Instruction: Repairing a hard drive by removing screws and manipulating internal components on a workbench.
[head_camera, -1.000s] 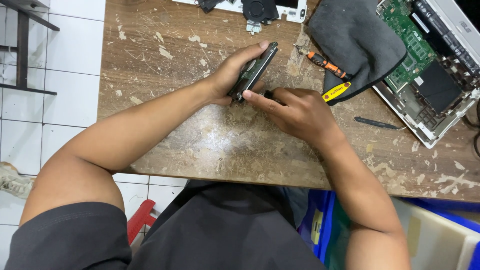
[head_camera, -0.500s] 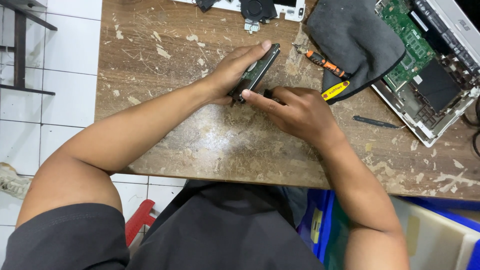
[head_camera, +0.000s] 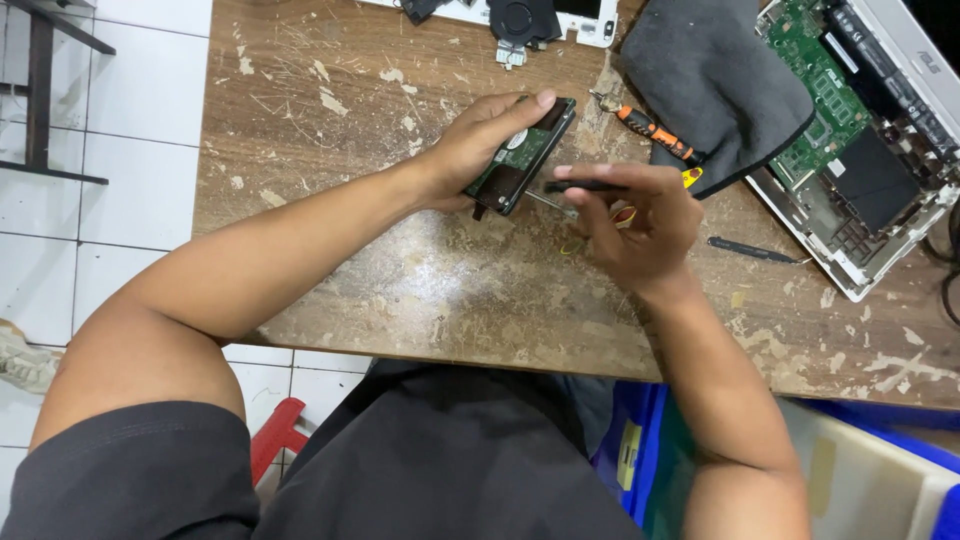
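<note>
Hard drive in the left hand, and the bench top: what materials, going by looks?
Hard drive: dark metal-looking casing with a green circuit board on the upper face, matte. Bench top: probably wood, brown, with a worn finish, shown by scratches and pale chipped patches.

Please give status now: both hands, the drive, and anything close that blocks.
Left hand grips hard drive, tilted on edge on table. Right hand holds black screwdriver beside it. Orange screwdriver and grey cloth lie nearby, apart.
</note>
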